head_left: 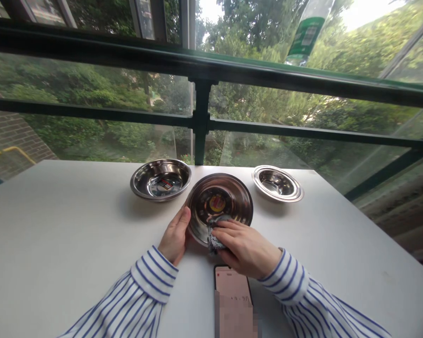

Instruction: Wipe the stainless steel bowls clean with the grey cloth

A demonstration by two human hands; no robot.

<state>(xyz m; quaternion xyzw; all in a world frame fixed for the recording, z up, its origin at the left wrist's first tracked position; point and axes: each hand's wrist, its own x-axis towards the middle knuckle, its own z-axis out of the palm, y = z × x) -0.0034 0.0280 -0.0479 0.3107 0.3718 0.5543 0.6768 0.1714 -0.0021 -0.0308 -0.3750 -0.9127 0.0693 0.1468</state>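
Observation:
A shiny steel basin (238, 197) with a round yellow and red sticker inside is tilted toward me at the middle of the table. My left hand (176, 234) grips its left rim, thumb on the near side and the other fingers hidden behind. In my right hand (245, 246) is a bunched grey cloth (215, 241), pressed against the basin's lower inner wall and rim. Further back on the left sits a second steel basin (144, 180) with a dark label in it. A smaller wide-rimmed steel bowl (280, 185) stands at the back right.
A phone (232, 286) with a lit screen lies on the white table (74, 225) just below my right hand. Behind the table's far edge runs a dark green railing (200, 117) with glass panes. On its top rail stands a green-labelled plastic bottle (306, 35).

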